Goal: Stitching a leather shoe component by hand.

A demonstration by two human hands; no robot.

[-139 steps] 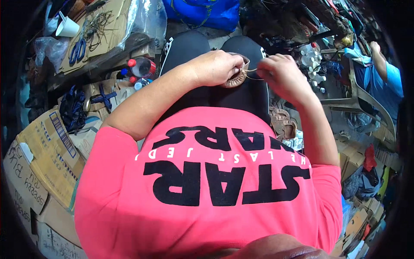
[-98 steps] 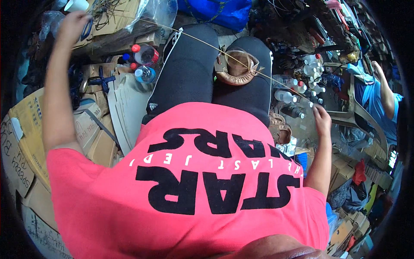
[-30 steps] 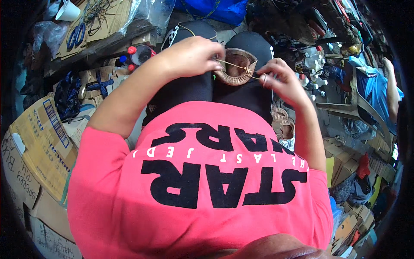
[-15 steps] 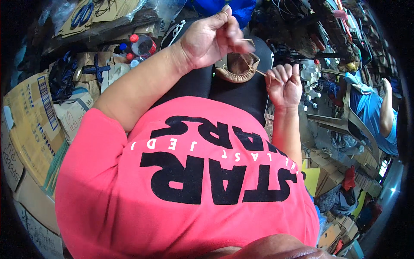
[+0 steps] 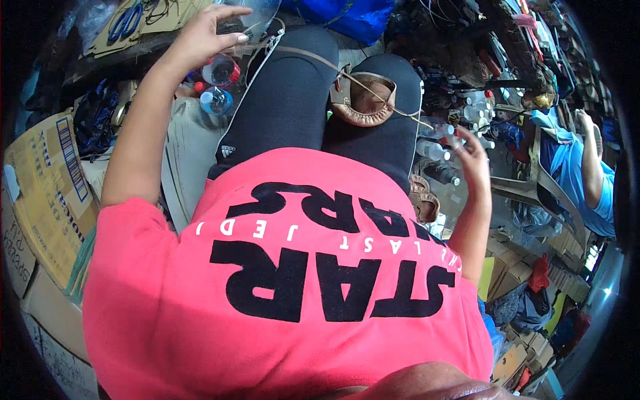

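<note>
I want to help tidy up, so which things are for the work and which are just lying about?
Seems part of the work:
brown shoe part, on the lap
cord, stretched across it

Seems to be just lying about:
blue scissors, untouched
blue bag, beyond the knees
clear bottle, beside the left leg
cardboard box

Scissors [image 5: 125, 25], cardboard boxes [image 5: 53, 177] and a brown shoe upper [image 5: 363, 119] suggest a workshop.
</note>
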